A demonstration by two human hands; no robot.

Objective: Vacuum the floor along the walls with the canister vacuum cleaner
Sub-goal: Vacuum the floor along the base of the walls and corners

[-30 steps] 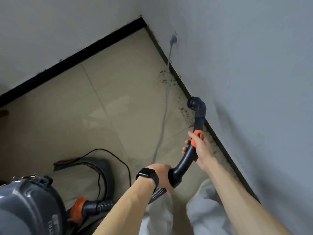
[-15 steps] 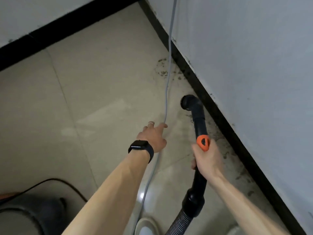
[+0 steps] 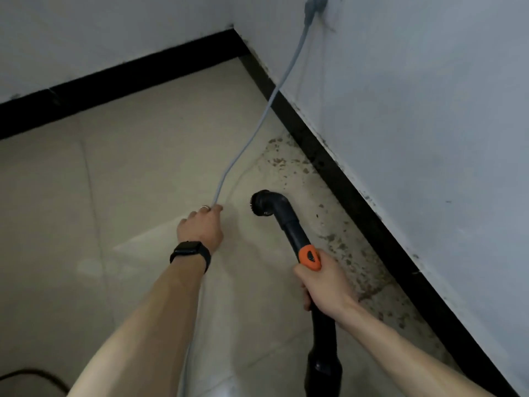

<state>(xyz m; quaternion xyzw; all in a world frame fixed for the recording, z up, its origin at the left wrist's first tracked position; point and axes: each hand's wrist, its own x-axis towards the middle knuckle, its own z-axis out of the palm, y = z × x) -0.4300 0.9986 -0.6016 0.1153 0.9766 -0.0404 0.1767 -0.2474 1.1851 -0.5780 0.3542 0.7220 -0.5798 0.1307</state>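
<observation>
My right hand point(image 3: 325, 285) grips the black vacuum wand point(image 3: 292, 227) just below its orange button. The wand's round brush nozzle point(image 3: 262, 203) hangs a little above the beige tile floor point(image 3: 143, 173), turned left, short of the dirt specks point(image 3: 337, 242) along the right wall's black baseboard point(image 3: 357, 202). My left hand point(image 3: 201, 226), with a black watch on the wrist, holds a grey cable point(image 3: 257, 127) that runs up to a plug point(image 3: 313, 4) on the right wall. The canister is out of view.
Two pale walls meet in a corner point(image 3: 237, 32) at the top, both edged with black baseboard. A black cord point(image 3: 34, 373) curves along the floor at the bottom left. Open tile floor lies to the left.
My left hand left the hose, reached forward and took hold of the grey cable, lifting it off the floor. The nozzle has come away from the baseboard. The canister left the view.
</observation>
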